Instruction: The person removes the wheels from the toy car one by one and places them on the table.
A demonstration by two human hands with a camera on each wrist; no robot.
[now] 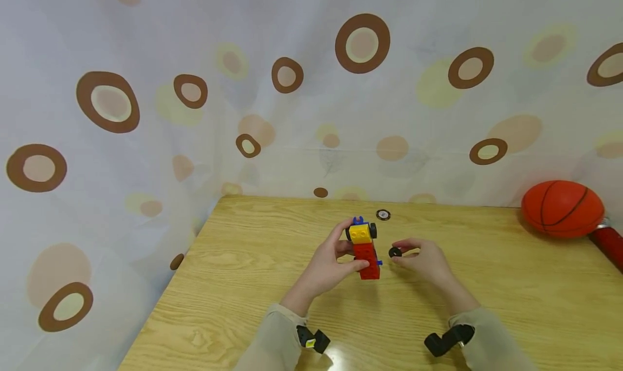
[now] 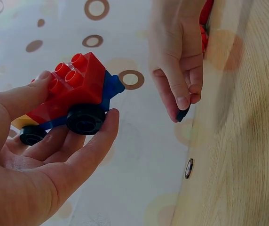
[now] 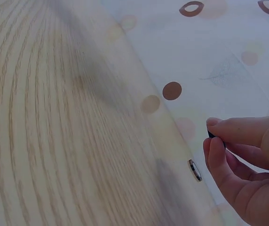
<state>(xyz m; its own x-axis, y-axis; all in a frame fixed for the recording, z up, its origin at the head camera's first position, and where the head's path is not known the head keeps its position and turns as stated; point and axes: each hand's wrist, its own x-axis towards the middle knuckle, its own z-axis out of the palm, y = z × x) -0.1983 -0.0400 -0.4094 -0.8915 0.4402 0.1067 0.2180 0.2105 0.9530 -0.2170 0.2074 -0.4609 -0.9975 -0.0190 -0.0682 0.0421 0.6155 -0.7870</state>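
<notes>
My left hand (image 1: 325, 268) grips a toy car (image 1: 366, 257) built of red and yellow blocks on a blue base, holding it above the table. In the head view, black wheels show on both sides of its yellow end, and a bare blue stub sticks out on the right side. Two black wheels (image 2: 85, 119) are visible along the near side in the left wrist view. Just to the right, my right hand (image 1: 425, 263) pinches a small black wheel (image 1: 395, 252) between thumb and fingertips, apart from the car. Fingers mostly hide that wheel in the right wrist view.
On the wooden table (image 1: 263, 241), a small round dark-rimmed disc (image 1: 383, 214) lies near the back edge. A red ball (image 1: 562, 209) with black lines sits at the back right, beside a red cylindrical object (image 1: 608, 246). A patterned cloth (image 1: 311, 111) hangs behind.
</notes>
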